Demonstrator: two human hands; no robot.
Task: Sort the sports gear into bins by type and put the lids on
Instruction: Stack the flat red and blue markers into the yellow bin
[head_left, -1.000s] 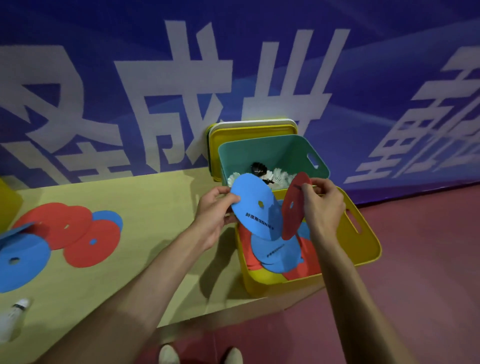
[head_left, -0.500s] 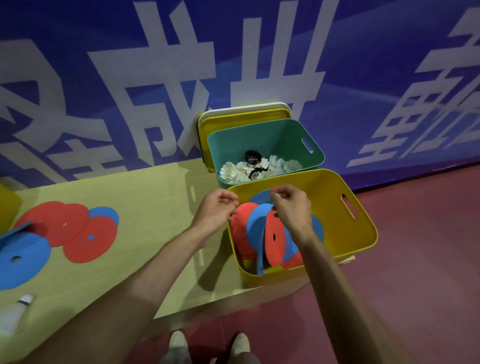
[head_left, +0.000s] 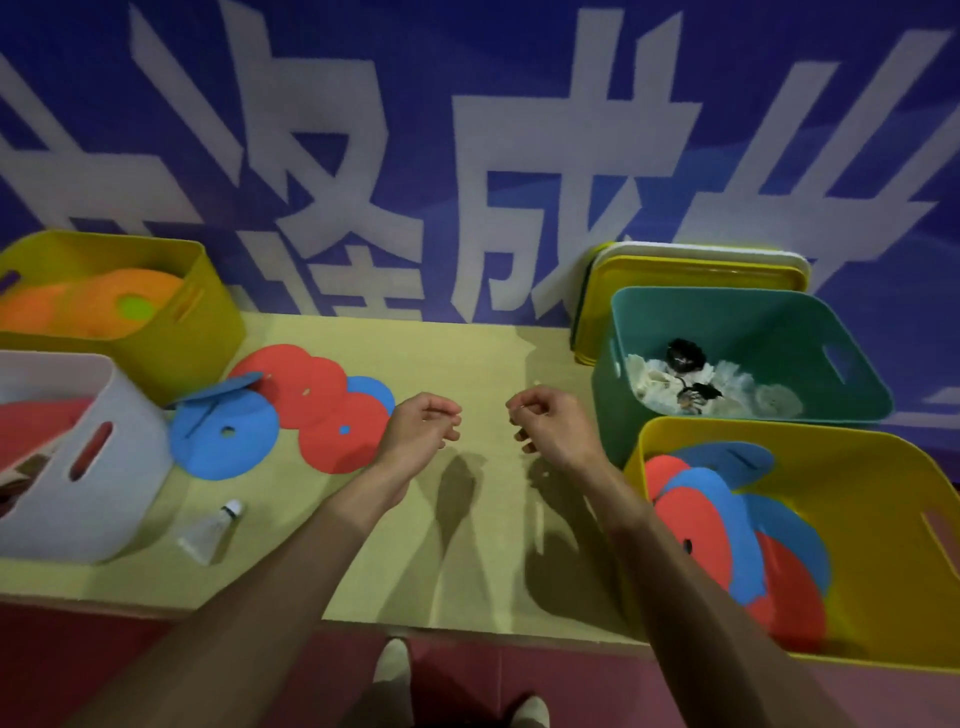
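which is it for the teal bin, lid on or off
Off. The teal bin stands open at the top, with shuttlecocks showing inside; the lids stand propped on edge behind it.

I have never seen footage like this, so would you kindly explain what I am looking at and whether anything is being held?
There is no machine here: a person wears a camera on the head, and this single picture looks down from it. The left hand and right hand hover over the table, fingers loosely curled, holding nothing. On the table lie loose discs, red and blue, and one stray shuttlecock. On the right, a green bin holds shuttlecocks and a yellow bin holds sorted discs. On the left stand a white bin and a second yellow bin with orange discs. The lids lean against the wall, not yet on.
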